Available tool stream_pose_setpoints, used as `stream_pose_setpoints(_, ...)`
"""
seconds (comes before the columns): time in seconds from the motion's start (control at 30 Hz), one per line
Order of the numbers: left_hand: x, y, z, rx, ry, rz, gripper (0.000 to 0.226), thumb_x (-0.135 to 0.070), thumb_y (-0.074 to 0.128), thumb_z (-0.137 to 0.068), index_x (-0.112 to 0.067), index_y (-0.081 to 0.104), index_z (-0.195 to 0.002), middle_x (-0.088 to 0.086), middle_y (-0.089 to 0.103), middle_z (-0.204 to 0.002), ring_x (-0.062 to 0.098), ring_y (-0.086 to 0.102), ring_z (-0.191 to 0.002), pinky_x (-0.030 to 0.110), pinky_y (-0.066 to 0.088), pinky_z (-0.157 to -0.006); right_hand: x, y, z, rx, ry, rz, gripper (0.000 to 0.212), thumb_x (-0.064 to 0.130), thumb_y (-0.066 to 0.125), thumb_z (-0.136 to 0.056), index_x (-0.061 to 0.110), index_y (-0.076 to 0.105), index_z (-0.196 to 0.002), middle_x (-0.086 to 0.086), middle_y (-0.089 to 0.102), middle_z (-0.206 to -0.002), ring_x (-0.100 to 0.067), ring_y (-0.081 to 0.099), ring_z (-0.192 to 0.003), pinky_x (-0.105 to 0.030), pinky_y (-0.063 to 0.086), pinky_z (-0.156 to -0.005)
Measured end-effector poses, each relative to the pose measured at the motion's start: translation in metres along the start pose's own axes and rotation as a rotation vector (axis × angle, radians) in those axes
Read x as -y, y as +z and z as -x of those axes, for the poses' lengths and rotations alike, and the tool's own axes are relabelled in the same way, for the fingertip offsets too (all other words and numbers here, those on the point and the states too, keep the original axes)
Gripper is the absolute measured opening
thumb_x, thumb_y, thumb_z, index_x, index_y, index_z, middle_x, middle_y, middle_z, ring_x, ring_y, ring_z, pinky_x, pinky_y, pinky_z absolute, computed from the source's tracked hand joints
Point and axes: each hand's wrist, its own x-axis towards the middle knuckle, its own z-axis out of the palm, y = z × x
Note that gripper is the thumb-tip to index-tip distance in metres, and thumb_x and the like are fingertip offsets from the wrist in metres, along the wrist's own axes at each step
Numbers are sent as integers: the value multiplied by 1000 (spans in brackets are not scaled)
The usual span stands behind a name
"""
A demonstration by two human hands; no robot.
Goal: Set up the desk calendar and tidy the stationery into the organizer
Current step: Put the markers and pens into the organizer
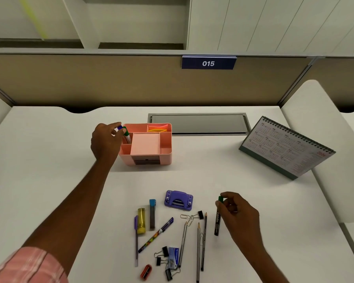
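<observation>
At the far left, the left hand (105, 139) has its grip clamped on a green-capped marker (126, 135) standing in the pink organizer (149, 145) left compartment. Nearer right, the right hand (238, 213) pinches a black marker (217, 220) above the worktop (49, 160). The calendar (284, 148) stands upright far right.

White desk (49, 152), beige partition (90, 78), sign (208, 63) reading 015

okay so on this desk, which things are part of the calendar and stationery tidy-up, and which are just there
Part of the job: desk calendar, pink organizer, green-capped marker, pencils, binder clips, purple hole punch.

Just there: 015 sign, cable tray.
</observation>
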Motion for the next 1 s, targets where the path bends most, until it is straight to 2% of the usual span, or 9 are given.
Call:
stream_pose_setpoints(0.27, 10, 2, 3, -22, 11, 27, 46, -28, 76, -94, -15, 67, -137, 13, 73, -110, 26, 68, -94, 32, 49, -73, 7, 14, -7, 35, -30, -32, 22, 22, 78, -89, 28, 70, -108, 12, 71, -84, -7, 69, -78, -8, 51, -68)
stream_pose_setpoints(0.43, -4, -7, 33, 7, 43, 200, 38, -30, 78, -92, -15, 72, -126, 8, 75, -107, 21, 69, -93, 27, 52, -76, 13, 24, -13, 67, -43, -27, 23, 24, 78, -90, 27, 69, -111, 13, 71, -89, -4, 68, -83, -9, 52, -71)
stream_pose_setpoints(0.5, -19, -15, 60, 143, 60, 331, 32, -29, 81, -89, -16, 76, -118, 4, 76, -99, 19, 71, -88, 27, 58, -76, 19, 28, -15, 90, -62, -24, 24, 25, 77, -90, 27, 69, -112, 13, 71, -90, -3, 68, -84, -9, 53, -70)
stream_pose_setpoints(0.6, -42, -26, 107, 551, 36, 491, 29, -26, 83, -86, -24, 77, -115, -5, 76, -93, 19, 73, -84, 28, 64, -70, 29, 36, -18, 127, -81, -46, 23, 24, 76, -91, 27, 69, -113, 13, 71, -91, -5, 69, -83, -11, 54, -68)
stream_pose_setpoints(0.67, -51, -30, 136, 807, 86, 531, 38, -28, 86, -83, -30, 75, -119, -10, 78, -101, 12, 75, -92, 31, 65, -78, 38, 43, -19, 155, -109, -53, 23, 25, 76, -91, 27, 69, -113, 12, 71, -91, -6, 70, -84, -14, 56, -70)
stream_pose_setpoints(0.73, -57, -30, 160, 953, 161, 548, 49, -30, 89, -80, -32, 72, -126, -13, 77, -109, 6, 74, -100, 27, 62, -86, 48, 49, -20, 182, -141, -62, 23, 24, 77, -91, 28, 68, -112, 12, 72, -91, -8, 71, -85, -17, 58, -72)
stream_pose_setpoints(0.8, -61, -30, 177, 957, 203, 570, 57, -28, 91, -78, -31, 69, -131, -13, 77, -112, 5, 73, -105, 24, 61, -89, 57, 54, -20, 206, -159, -98, 21, 22, 77, -90, 27, 68, -109, 12, 73, -90, -9, 72, -84, -20, 59, -72)
stream_pose_setpoints(0.87, -62, -30, 185, 888, 199, 599, 59, -24, 90, -78, -28, 68, -133, -11, 77, -113, 9, 73, -105, 28, 62, -90, 63, 56, -21, 215, -168, -115, 20, 20, 77, -91, 24, 68, -109, 11, 74, -90, -8, 72, -84, -21, 60, -74)
stream_pose_setpoints(1.0, -56, -34, 185, 796, 222, 603, 53, -17, 88, -82, -22, 70, -132, -7, 78, -110, 10, 75, -99, 28, 63, -86, 69, 57, -19, 220, -194, -141, 20, 21, 77, -90, 21, 70, -110, 11, 76, -90, -5, 74, -84, -18, 59, -76)
